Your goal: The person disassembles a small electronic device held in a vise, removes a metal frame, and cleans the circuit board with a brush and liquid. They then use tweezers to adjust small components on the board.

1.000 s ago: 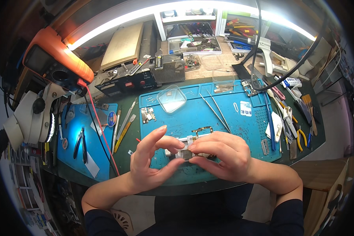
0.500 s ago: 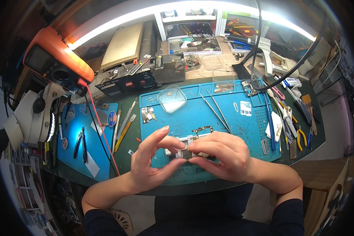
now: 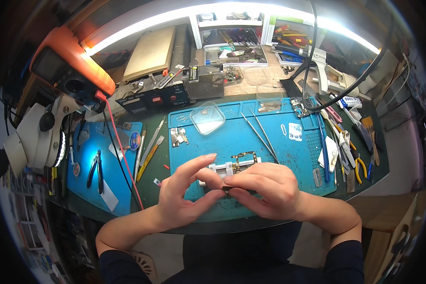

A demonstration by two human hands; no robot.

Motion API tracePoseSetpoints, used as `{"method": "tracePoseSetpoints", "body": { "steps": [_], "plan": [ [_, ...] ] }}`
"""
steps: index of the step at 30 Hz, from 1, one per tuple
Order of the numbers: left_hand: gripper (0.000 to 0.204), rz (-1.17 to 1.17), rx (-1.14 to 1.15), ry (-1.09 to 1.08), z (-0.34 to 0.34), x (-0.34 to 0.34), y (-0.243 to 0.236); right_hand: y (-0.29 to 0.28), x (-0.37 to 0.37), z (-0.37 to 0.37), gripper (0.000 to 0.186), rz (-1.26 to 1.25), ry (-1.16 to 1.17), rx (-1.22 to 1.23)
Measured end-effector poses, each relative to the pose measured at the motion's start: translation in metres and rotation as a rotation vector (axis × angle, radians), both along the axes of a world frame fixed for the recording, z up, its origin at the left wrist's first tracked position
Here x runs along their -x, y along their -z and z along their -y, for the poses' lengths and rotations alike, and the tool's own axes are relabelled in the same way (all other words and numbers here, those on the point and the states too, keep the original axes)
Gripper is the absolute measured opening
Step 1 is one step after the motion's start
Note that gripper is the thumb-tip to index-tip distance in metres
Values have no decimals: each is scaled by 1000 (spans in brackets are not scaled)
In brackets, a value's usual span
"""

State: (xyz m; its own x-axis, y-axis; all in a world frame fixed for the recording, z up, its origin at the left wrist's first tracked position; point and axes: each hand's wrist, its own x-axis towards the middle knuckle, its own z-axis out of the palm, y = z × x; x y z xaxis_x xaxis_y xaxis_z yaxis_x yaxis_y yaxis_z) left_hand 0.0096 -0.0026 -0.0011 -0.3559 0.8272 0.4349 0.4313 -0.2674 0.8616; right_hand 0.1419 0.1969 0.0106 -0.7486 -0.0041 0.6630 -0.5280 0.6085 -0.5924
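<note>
A small, thin, dark flat piece (image 3: 226, 188) is pinched between the fingertips of both hands, seen nearly edge-on; its exact kind cannot be made out. My left hand (image 3: 187, 189) grips its left end between thumb and a finger, with the index finger raised. My right hand (image 3: 270, 189) closes thumb and fingers on the other end and hides part of it. Just behind the fingers, a metal clamp holder (image 3: 218, 168) lies on the blue work mat (image 3: 213, 146), with a phone circuit board (image 3: 244, 155) of open frame shape at it. The hands cover the holder's near side.
Tweezers (image 3: 260, 135) and a clear plastic box (image 3: 207, 118) lie on the mat. Cutting pliers (image 3: 96, 173) rest on a second mat at left, below an orange multimeter (image 3: 71, 66). Brushes, yellow-handled pliers (image 3: 361, 169) and a black cable (image 3: 359, 87) are at right.
The small piece has been tilted from showing its face to nearly edge-on. My fingertips have drawn closer together, and more of the holder shows behind them.
</note>
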Motion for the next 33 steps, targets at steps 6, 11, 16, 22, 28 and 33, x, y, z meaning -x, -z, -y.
{"method": "tracePoseSetpoints", "body": {
  "steps": [6, 11, 16, 22, 28, 33],
  "plan": [
    [66, 577, 145, 64, 3, -1, -6, -1, 0, -2, 32, 49, -47, 13],
    [64, 736, 194, 105, 3, 4, -9, -2, 0, -2, 32, 95, -58, 57],
    [58, 708, 158, 135, 3, 2, -10, -6, 0, -3, 28, 94, -40, 55],
    [49, 517, 182, 102, 3, -3, -10, -3, -1, -4, 17, 110, -18, 68],
    [46, 160, 79, 48, -1, -3, -11, -9, -4, -1, 9, 264, -40, 197],
    [40, 14, -7, 81, -4, 4, -6, -10, -5, 1, 9, 341, -77, 223]
  ]
}}
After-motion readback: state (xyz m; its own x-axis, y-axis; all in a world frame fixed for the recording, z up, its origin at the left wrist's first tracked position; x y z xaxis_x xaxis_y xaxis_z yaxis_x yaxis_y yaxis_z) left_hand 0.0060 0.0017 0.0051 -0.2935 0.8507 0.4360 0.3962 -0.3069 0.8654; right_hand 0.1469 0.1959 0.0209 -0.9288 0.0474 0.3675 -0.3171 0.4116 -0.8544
